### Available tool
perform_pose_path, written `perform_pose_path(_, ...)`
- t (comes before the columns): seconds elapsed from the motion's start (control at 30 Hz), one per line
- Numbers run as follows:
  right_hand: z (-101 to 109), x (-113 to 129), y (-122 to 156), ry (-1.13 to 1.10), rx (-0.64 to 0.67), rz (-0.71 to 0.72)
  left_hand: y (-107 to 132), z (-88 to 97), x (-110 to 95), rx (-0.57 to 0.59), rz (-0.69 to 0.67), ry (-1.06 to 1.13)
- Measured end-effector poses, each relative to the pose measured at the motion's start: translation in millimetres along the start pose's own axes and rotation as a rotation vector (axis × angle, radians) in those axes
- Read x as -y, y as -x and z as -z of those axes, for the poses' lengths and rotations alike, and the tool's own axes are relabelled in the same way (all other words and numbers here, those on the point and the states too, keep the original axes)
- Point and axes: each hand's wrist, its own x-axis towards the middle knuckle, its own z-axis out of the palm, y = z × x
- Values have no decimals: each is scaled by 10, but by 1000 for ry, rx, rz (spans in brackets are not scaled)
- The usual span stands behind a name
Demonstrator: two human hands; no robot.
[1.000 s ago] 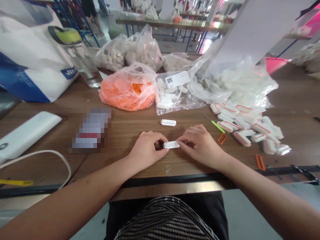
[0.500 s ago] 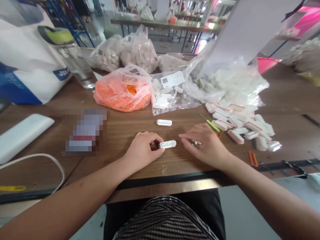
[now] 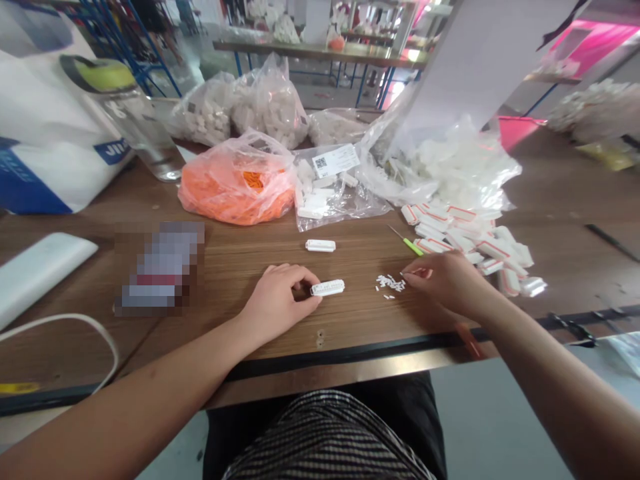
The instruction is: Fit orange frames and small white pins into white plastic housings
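My left hand (image 3: 285,300) pinches one end of a white slotted plastic housing (image 3: 328,288) between thumb and fingers, just above or on the tabletop. A similar white housing (image 3: 321,246) lies a little farther back. To the right is a loose scatter of tiny white plastic pieces (image 3: 391,283). At the right edge of that scatter, my right hand (image 3: 445,280) has its thumb and fingertips pressed together; whatever they hold is too small to make out. Behind the right hand lies a green-handled pick (image 3: 413,246), partly covered.
Many white housings with orange rims (image 3: 463,233) are heaped at the right. Clear bags with white parts (image 3: 325,193) and a bag of orange parts (image 3: 237,187) stand behind. A bottle (image 3: 145,133), a blurred-out flat object (image 3: 163,267) and a white case (image 3: 45,273) are at left.
My right hand has moved right, away from the housing to the tiny white pieces, uncovering them. My left hand keeps its hold on the housing. The view has shifted slightly.
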Motion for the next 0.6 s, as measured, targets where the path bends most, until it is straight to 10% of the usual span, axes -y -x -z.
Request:
perform_pose_path(0.2,-7,-103,-44,58,-42,245,1,-4,17,-1,-6,5)
perform_pose_path(0.6,-3,-39,-1,-29,37,40,0,-1,-6,-9,-7,7)
